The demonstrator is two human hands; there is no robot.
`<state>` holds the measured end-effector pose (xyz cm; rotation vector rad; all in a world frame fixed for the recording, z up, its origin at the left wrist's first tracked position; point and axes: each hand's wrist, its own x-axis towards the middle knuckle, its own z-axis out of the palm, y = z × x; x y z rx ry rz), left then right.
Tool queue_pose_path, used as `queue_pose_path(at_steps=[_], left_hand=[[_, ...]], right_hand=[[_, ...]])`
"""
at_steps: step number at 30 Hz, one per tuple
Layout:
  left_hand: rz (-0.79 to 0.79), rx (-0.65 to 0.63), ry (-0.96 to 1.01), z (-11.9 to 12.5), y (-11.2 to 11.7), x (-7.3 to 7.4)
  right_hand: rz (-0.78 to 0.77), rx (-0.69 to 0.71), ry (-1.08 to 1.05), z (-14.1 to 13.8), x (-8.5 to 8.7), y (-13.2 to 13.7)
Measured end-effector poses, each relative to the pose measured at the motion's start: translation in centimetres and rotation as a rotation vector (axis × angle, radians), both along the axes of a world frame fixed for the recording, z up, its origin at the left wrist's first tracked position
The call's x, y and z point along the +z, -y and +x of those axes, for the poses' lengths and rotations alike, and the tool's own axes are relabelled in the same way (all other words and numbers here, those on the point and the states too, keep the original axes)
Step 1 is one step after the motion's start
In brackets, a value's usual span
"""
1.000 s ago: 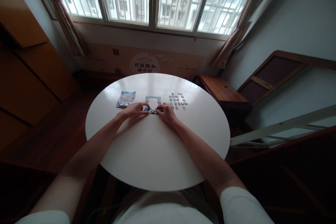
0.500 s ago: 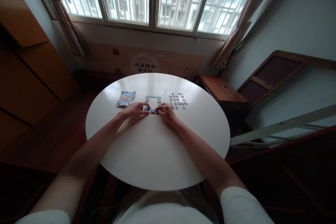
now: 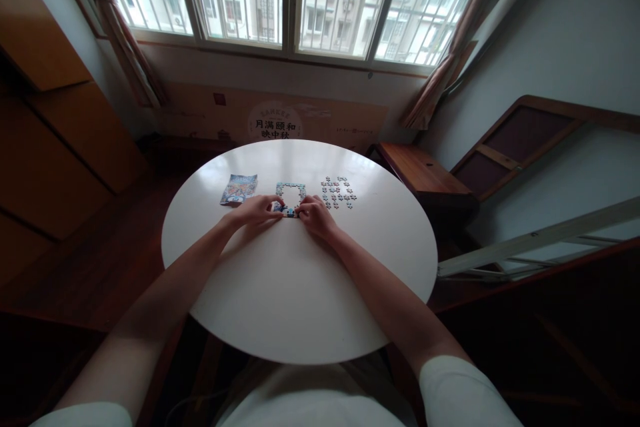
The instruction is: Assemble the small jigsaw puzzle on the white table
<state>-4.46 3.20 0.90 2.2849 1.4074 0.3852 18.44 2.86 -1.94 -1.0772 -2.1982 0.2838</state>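
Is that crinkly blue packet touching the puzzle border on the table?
Apart: in the head view, a strip of white table shows between the blue packet and the puzzle border.

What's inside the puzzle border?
Inside the puzzle border, a plain white surface shows through the middle. The left hand and right hand cover bits of the border's sides near the bottom, so what's under them can't be seen.
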Motion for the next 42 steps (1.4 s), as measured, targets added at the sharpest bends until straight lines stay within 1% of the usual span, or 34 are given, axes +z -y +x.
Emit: queue_pose_path(at_steps=[3, 10, 13, 17, 19, 23, 26, 31, 38, 42], left_hand=[[-0.010, 0.005, 0.001, 0.0, 0.0, 0.0], [-0.012, -0.005, 0.009, -0.1, -0.2, -0.3], [-0.009, -0.007, 0.011, -0.1, -0.4, -0.5], [-0.005, -0.007, 0.003, -0.2, -0.4, -0.5], [0.005, -0.003, -0.007, -0.1, -0.3, -0.4], [0.001, 0.001, -0.013, -0.1, -0.3, -0.4], [-0.010, -0.003, -0.006, -0.2, -0.3, -0.4], [-0.003, -0.002, -0.002, -0.1, -0.2, -0.3], [-0.009, -0.004, 0.000, 0.0, -0.1, -0.1], [-0.014, -0.006, 0.006, -0.1, -0.3, -0.2]], right_hand=[[0.033, 0.022, 0.030, 0.0, 0.1, 0.1], [-0.008, 0.011, 0.108, 0.1, 0.4, 0.1], [-0.003, 0.012, 0.123, 0.0, 0.5, 0.2], [0.010, 0.040, 0.045, 0.0, 0.0, 0.2], [-0.002, 0.029, -0.024, 0.1, -0.3, 0.0], [-0.042, -0.069, -0.167, 0.2, -0.8, -0.7], [-0.095, -0.120, -0.228, 0.4, -0.9, -1.0], [-0.112, -0.107, -0.213, 0.3, -0.6, -0.7], [-0.100, -0.080, -0.113, 0.1, -0.4, -0.4], [-0.113, -0.083, -0.118, 0.1, -0.4, -0.4]])
